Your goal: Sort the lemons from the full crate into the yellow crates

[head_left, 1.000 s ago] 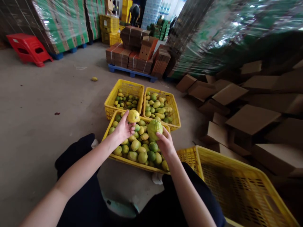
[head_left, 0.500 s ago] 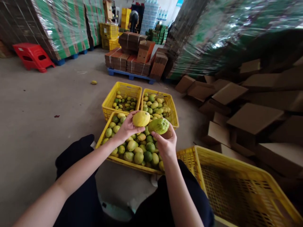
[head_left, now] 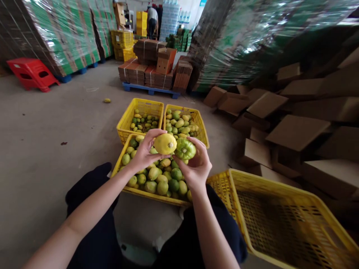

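My left hand is closed round a yellow lemon, its stem end turned toward me. A ribbed green lemon is in my right hand, gripped between thumb and fingers. The two fruits are side by side, almost touching. Below them stands a yellow crate full of green and yellow lemons, partly hidden by my hands. Behind it are two more yellow crates, the left one holding fewer fruits than the right one.
A large yellow crate is at my right, beside a heap of cardboard boxes. One lemon lies on the floor. Further off are a red stool, flat cardboard bundles on a blue pallet, wrapped stacks and a bent-over person.
Both lemons have been turned so that their ends face me, and they are closer together. The view has shifted slightly to the right. The distant person's posture has changed a little.
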`<state>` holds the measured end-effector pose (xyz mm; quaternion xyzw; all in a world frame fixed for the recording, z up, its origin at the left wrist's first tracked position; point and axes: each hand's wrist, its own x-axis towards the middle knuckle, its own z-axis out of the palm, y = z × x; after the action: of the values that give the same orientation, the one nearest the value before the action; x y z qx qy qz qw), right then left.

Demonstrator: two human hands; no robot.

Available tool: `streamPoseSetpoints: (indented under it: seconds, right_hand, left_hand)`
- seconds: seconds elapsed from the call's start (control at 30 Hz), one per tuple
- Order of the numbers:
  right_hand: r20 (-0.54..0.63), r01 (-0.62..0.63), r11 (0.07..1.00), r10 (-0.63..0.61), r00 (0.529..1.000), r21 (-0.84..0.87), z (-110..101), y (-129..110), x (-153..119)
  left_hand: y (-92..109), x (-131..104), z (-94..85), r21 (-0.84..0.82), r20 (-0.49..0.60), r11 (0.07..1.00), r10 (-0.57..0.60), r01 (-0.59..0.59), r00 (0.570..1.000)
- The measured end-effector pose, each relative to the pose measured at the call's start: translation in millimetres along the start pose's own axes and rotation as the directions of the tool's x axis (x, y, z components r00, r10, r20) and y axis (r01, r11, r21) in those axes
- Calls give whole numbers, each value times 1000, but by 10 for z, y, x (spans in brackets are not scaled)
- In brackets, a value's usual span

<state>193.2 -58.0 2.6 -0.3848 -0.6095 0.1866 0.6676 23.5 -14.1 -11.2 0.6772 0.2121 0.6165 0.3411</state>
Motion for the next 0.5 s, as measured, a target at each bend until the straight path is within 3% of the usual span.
streamPoseSetpoints:
  seconds: [0.17, 0.27, 0.4, 0.5]
  right_hand:
    - [-7, 79, 994, -80, 997, -78, -13, -15, 2]
    - [-16, 84, 992, -86, 996, -98, -20, -9, -1]
    - [1, -38, 997, 39, 999, -66, -29, -26, -20]
    - [26, -269, 963, 268, 963, 21, -15, -41, -46]
  left_hand:
    - [10, -4, -45, 87, 33, 995, 43, -46, 999]
    - [38, -15, -53, 90, 33, 996, 8, -11, 999]
    - [135, 3, -50, -3, 23, 981, -192, 192, 981]
    - [193, 27, -29, -137, 29, 897, -420, 420, 907]
